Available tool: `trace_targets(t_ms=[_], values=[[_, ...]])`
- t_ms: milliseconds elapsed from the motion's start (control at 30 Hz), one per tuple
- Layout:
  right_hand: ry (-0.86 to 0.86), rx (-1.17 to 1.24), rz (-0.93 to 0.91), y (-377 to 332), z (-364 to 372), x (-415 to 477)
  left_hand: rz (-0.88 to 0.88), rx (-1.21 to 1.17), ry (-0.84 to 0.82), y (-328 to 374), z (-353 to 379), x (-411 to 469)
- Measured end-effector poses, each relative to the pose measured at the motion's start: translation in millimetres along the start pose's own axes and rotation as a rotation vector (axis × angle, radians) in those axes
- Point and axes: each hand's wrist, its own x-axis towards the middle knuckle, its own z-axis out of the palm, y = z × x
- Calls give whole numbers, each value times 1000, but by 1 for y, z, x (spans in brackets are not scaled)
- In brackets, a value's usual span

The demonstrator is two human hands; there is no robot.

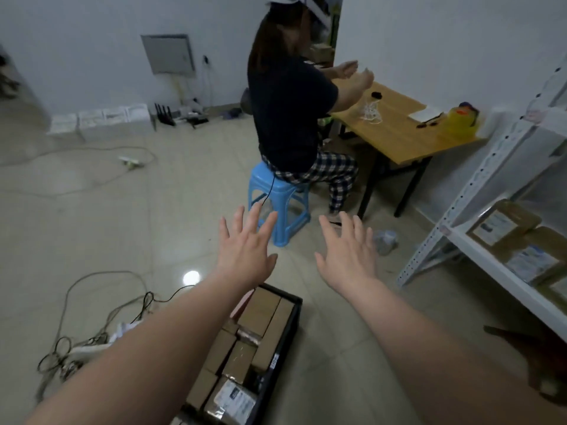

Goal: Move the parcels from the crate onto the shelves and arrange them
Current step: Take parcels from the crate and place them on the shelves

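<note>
Both bare arms reach out over a black crate (294,320) on the floor. Brown parcels (259,311) fill it, packed tight. Past it, the left hand (245,250) and right hand (349,256) are spread wide, fingers straight, holding nothing. I think it is best to lower both hands, take one top parcel by two sides, then turn to the white shelf (491,269) on the right, beside the labelled boxes (503,225).

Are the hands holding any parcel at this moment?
No, the left hand and the right hand are spread open and empty, while the parcels lie in the crate.
</note>
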Motion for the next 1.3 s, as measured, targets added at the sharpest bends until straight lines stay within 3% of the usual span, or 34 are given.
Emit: trace_targets(t_ms=[367,633,833,1000,1133,1300], values=[[-172,-7,-135,-55,78,5,-211,26,-187,-66,58,-46],[-225,-45,-104,-76,111,-1,-214,10,-250,-100,91,-58],[-221,-54,31,-106,133,10,-120,-14,-278,-147,112,-42],[-350,16,229,-157,165,9,16,14,-325,-211,132,-31],[-415,99,256,-203,197,4,61,61,-384,-255,153,-22],[-500,167,339,-212,233,-14,130,57,-425,-259,196,-14]])
